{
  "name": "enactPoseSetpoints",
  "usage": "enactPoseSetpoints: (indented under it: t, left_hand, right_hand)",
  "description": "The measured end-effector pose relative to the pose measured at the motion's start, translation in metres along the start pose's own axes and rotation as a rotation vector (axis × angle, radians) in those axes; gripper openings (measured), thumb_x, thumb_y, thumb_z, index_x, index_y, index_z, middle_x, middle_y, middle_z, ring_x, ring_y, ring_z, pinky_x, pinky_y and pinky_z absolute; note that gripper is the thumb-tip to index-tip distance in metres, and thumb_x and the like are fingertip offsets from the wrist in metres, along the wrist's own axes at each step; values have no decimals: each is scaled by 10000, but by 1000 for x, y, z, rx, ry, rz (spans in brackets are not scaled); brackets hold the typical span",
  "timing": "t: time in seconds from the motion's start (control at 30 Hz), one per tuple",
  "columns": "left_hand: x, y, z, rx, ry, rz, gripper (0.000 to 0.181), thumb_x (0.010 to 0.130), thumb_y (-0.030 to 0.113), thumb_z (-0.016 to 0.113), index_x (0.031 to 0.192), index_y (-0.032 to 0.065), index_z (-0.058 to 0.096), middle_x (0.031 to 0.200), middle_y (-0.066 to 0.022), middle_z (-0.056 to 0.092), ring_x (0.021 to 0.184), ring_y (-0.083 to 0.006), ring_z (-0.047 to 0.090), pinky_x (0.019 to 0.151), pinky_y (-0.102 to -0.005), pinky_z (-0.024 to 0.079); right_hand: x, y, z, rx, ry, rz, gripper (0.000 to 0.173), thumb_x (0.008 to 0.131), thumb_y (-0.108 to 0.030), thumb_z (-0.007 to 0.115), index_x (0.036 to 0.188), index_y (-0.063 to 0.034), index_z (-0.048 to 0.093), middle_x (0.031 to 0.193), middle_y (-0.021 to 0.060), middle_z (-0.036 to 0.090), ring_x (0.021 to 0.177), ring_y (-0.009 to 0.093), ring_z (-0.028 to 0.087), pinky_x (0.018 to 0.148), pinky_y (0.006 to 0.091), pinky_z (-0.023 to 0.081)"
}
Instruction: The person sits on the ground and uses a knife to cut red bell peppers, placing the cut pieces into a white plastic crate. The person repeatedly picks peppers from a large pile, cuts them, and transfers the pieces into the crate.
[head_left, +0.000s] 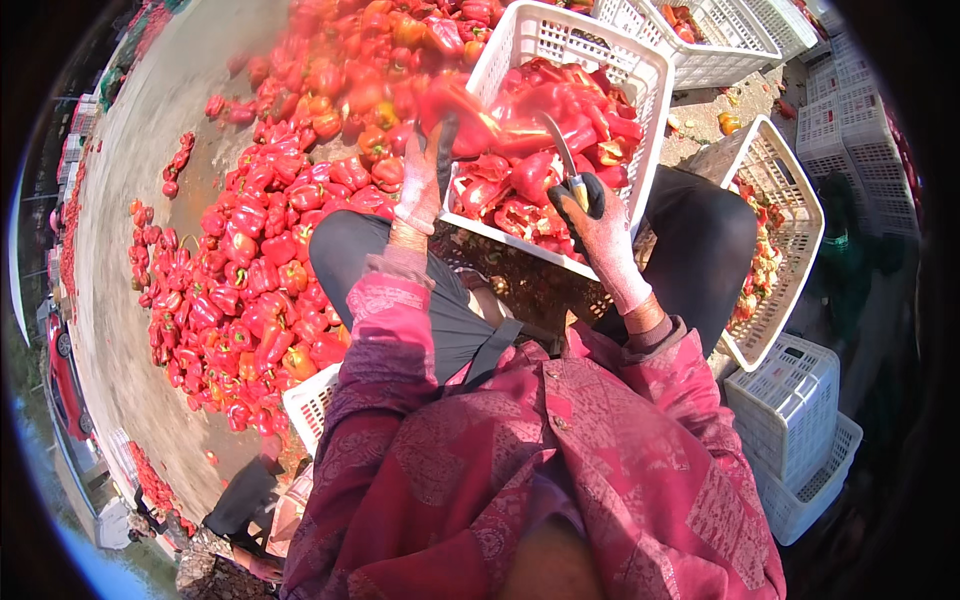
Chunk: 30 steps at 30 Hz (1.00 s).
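Observation:
My gloved left hand (426, 172) is at the left rim of a white plastic crate (656, 97), its fingers at a large red bell pepper piece (459, 118); blur hides whether they grip it. Cut red pepper pieces (536, 176) fill much of the crate, which stands between my knees. Over its right part, my gloved right hand (592, 217) is closed on the pale handle of a knife with a curved blade (559, 142). The blade points up and left, near a blurred red pepper piece.
A large pile of whole red bell peppers (255, 277) covers the ground to the left. At right, a tilted white crate (806, 247) holds pepper cores and scraps (757, 277). More white crates (784, 405) stand lower right and upper right. Part of another person (244, 502) shows lower left.

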<state>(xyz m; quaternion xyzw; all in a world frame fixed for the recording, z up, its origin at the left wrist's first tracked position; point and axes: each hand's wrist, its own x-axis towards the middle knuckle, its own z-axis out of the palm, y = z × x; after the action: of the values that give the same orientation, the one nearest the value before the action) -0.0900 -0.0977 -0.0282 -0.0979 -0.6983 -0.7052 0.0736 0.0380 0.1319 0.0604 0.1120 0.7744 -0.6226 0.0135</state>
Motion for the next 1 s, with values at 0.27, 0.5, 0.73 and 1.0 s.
enactPoseSetpoints:
  t: [0.27,0.5,0.73,1.0]
  left_hand:
    - [-27,31,44,-762,-115,-479,369,971,244,516,1276,40,557,1173,-97,639,1091,-238,628,910,-402,544]
    - [-41,46,61,-635,-16,-683,370,1004,351,517,1236,71,586,1005,-101,682,775,-219,693,635,-365,603]
    - [-48,36,61,-946,-96,-760,403,1015,368,464,1269,73,567,1150,-120,660,998,-281,677,796,-477,605]
    - [-51,24,63,-915,-37,-605,474,985,408,543,1308,63,499,1221,-126,604,1070,-282,643,868,-487,584]
  right_hand:
    - [37,-26,4,15,-27,-278,384,817,-98,746,1182,-35,644,986,40,687,838,104,616,759,242,493]
    - [28,-23,0,-183,-265,-521,620,721,-74,754,1295,-14,527,1136,173,636,1068,306,628,933,370,482]
    - [31,-12,1,-151,-293,-317,616,703,-71,795,1255,-14,529,1108,135,639,1032,252,629,921,353,489]
    - [21,-6,3,130,-136,20,194,974,-182,600,1118,-52,612,795,-22,585,618,29,478,512,192,377]
